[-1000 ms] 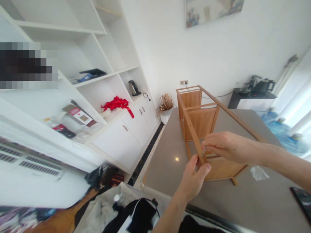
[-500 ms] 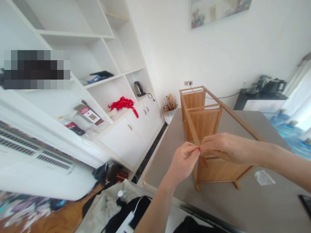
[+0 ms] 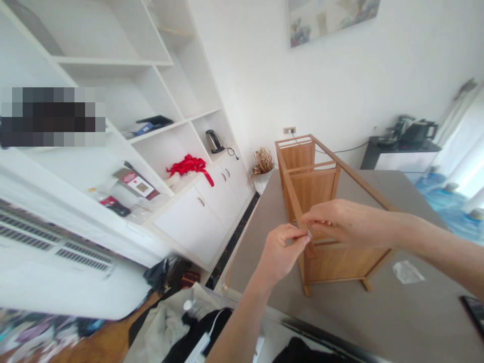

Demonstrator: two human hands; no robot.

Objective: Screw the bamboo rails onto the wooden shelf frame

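Observation:
A wooden frame [image 3: 295,196] with slatted panels and long rails stands on the grey-brown table, its near end below my hands. My left hand [image 3: 282,252] pinches a small, thin, shiny piece [image 3: 309,234] between thumb and forefinger, close to the near rail. The piece is too small for me to tell its kind. From the right, my right hand [image 3: 340,222] reaches over the frame with its fingers bent together near the same piece. Whatever its fingertips hold is hidden.
A clear plastic bag [image 3: 408,272] lies on the table [image 3: 340,322] to the right, with a dark flat device [image 3: 472,312] at the edge. White shelves [image 3: 151,65] fill the left side. A kettle [image 3: 418,133] stands on a dark cabinet at the back right.
My right fingertips have drawn slightly up and away from my left ones, so the small shiny piece now shows. The view has shifted a little.

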